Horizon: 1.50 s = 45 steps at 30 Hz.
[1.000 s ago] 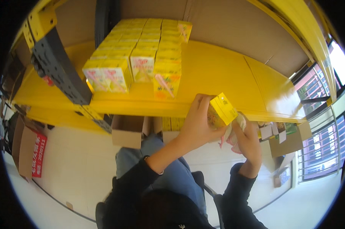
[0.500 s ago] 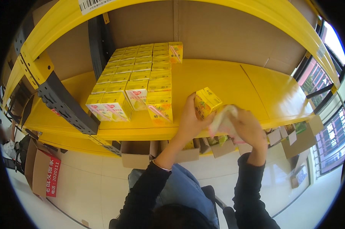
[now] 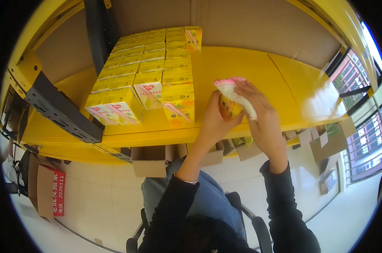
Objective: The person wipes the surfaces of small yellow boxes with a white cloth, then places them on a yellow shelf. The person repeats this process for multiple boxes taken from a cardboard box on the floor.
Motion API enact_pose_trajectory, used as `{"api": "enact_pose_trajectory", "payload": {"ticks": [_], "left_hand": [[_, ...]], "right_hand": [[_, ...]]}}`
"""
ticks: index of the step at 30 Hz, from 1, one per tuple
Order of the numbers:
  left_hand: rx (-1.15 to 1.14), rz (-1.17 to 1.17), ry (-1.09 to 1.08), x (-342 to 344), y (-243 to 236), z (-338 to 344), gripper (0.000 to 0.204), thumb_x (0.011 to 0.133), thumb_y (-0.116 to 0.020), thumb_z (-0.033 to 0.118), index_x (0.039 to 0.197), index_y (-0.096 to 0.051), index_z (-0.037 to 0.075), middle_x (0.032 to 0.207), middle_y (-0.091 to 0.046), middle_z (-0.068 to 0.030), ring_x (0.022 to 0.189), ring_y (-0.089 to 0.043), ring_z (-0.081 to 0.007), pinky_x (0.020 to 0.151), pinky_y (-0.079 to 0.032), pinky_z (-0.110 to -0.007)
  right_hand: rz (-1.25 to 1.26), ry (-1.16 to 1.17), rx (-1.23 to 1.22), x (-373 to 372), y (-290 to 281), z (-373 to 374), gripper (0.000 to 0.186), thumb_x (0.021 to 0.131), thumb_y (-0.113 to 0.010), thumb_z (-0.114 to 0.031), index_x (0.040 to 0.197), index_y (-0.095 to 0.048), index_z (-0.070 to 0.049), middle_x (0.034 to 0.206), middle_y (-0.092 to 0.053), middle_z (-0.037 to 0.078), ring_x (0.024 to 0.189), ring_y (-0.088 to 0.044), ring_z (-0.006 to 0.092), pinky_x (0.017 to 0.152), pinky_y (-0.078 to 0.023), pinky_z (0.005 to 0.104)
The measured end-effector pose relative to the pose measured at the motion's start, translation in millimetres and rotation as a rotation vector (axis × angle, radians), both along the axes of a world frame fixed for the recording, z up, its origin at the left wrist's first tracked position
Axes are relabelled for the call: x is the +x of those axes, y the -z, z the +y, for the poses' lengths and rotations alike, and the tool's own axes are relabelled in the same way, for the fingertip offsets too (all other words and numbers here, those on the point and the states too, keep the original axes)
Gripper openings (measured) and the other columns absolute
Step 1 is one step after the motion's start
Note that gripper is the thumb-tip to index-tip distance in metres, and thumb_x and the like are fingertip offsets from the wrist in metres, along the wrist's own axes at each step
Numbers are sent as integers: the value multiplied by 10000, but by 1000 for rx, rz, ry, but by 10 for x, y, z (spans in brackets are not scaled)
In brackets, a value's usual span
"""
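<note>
Held up over the shelf's front edge, a yellow drink carton [image 3: 230,109] with an orange pattern is gripped by my left hand [image 3: 211,116]. My right hand [image 3: 262,111] has its fingers closed round a white cloth [image 3: 236,93] with a pink edge. The cloth lies over the carton's top and right side, so most of the carton is hidden. To the left, rows of drink cartons [image 3: 146,67] stand close together on the yellow shelf [image 3: 237,67]. Some have white fronts, others yellow, and straws are attached to several.
A dark metal post [image 3: 62,107] rises at the shelf's left. Below the shelf are open cardboard boxes [image 3: 149,162]. A red-labelled cardboard box [image 3: 47,189] stands on the floor at left. A chair armrest [image 3: 260,232] is beside my legs, and windows [image 3: 364,135] are at the right.
My right hand has brought the cloth up from beside the carton onto its top. The view has shifted, so the shelf and its cartons appear slightly higher. My left hand still holds the carton.
</note>
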<state>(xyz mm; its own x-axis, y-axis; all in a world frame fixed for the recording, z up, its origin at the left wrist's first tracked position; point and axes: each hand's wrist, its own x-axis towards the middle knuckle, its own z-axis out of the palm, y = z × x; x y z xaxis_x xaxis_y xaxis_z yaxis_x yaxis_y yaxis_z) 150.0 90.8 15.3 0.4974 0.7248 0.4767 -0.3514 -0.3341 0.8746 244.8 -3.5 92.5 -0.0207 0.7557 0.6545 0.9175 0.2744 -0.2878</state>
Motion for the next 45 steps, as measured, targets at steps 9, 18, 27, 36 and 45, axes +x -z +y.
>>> {"api": "enact_pose_trajectory", "payload": {"ticks": [9,18,27,36,45], "left_hand": [[97,-45,-124,99,184,75,662,799,-667,211,1327,-359,-43,1156,-461,-198,1072,-475,-292,917,-395,-335],[-76,55,147,-22,87,113,555,920,-503,243,1348,-312,-55,1304,-432,-211,1194,-447,-275,970,-372,-329],[-69,34,194,-55,17,68,586,843,-640,238,1287,-366,-30,1216,-500,-173,1128,-495,-209,925,-412,-305],[-97,-54,134,5,82,44,503,829,-644,177,1211,-403,-45,1161,-520,-174,1057,-537,-210,900,-423,-292],[24,66,88,-62,72,66,463,795,-651,141,1168,-442,-37,1131,-528,-163,1019,-536,-217,898,-416,-308]], "right_hand": [[1267,218,232,-98,796,-520,345,941,-473,-240,1182,-498,6,1145,-567,130,1096,-533,225,949,-407,345],[208,368,163,-508,855,47,550,774,-453,56,1315,-353,59,1341,-383,268,1251,-367,393,1017,-333,435],[466,326,-185,-211,673,-464,471,715,-514,52,1186,-515,26,1206,-543,199,1163,-486,350,967,-391,379],[184,279,276,-226,554,-51,468,856,-450,-26,1318,-388,22,1374,-327,292,1222,-412,408,1004,-352,427],[15,430,-31,68,827,-404,536,659,-456,83,1189,-515,23,1192,-545,194,1186,-461,359,1007,-347,448]]}}
